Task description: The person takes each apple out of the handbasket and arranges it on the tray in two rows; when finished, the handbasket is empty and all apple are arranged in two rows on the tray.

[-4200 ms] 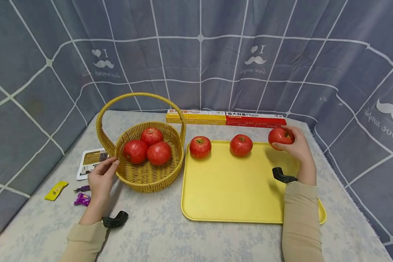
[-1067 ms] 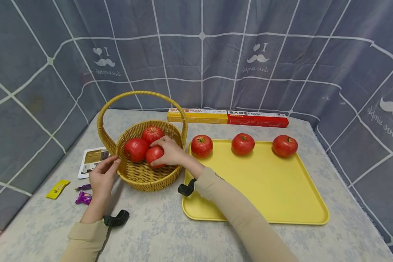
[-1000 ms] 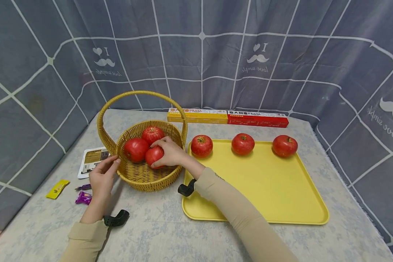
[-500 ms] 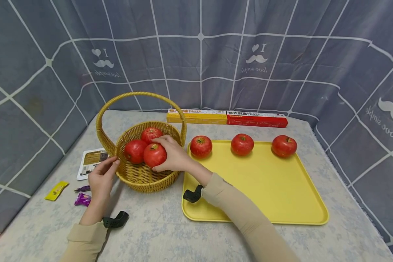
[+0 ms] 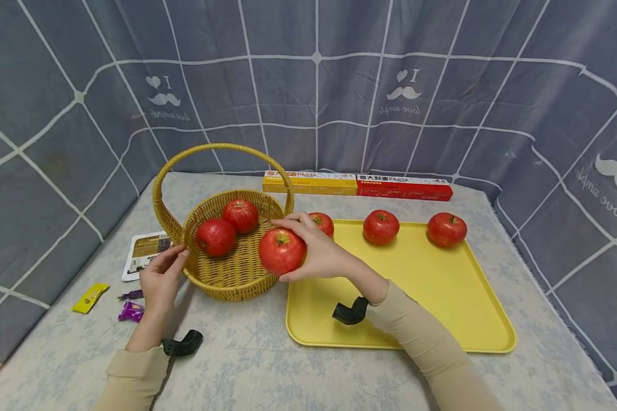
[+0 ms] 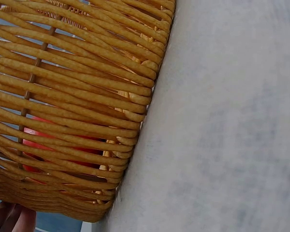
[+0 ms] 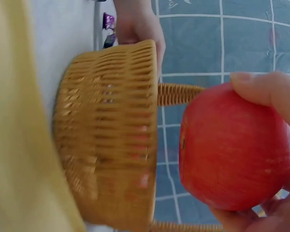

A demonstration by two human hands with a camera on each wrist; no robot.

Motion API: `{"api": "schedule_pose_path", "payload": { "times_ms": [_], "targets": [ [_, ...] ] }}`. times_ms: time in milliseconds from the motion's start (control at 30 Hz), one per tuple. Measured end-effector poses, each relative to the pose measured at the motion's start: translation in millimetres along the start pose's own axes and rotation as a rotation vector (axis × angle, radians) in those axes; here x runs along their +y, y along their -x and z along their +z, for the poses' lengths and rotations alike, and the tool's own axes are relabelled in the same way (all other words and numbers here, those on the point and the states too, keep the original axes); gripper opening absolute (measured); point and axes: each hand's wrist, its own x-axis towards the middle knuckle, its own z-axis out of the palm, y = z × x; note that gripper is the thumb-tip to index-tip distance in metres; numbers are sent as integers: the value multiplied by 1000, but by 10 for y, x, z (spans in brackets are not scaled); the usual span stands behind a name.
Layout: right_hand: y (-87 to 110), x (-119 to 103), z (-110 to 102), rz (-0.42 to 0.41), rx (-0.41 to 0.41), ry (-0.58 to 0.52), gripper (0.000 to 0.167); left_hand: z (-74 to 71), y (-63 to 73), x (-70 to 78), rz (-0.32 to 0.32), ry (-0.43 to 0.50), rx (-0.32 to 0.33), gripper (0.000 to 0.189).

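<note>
My right hand (image 5: 323,256) holds a red apple (image 5: 281,252) between thumb and fingers, raised over the right rim of the wicker basket (image 5: 232,293). In the right wrist view that apple (image 7: 237,150) is apart from the basket wall (image 7: 106,135). At the basket's left side, my left hand (image 5: 160,278) pinches the rim near the handle's base. Two red apples (image 5: 216,237) (image 5: 240,216) lie inside the basket. Along the yellow tray's (image 5: 401,302) far edge sit three more: one apple (image 5: 323,223) partly behind my right hand, a middle apple (image 5: 381,227) and a right apple (image 5: 447,229).
The basket's tall handle (image 5: 221,146) arches over it. Behind the tray lie a yellow pasta box (image 5: 308,183) and a red pasta box (image 5: 404,188). Left of the basket are a flat white packet (image 5: 143,254), a yellow sachet (image 5: 89,298) and a purple wrapped candy (image 5: 131,311).
My right hand set an apple at the tray's far right, returned to the basket, gripped another apple, and lifted it out rightward. The left hand stayed at the rim.
</note>
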Motion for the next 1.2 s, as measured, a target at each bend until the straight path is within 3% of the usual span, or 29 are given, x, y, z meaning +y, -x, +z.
{"api": "schedule_pose_path", "payload": {
  "times_ms": [233,433,667,1200],
  "targets": [
    [345,207,-105,19,-108,-70,93,5,12,12,-1,34,5,23],
    [511,368,-57,9,-213,-50,90,-1,7,5,-9,42,10,23],
    [594,450,33,5,-295,-70,90,5,5,8,-18,43,4,28],
    [635,572,97,-34,-373,-126,86,15,8,28,-26,16,4,30]
  ]
}}
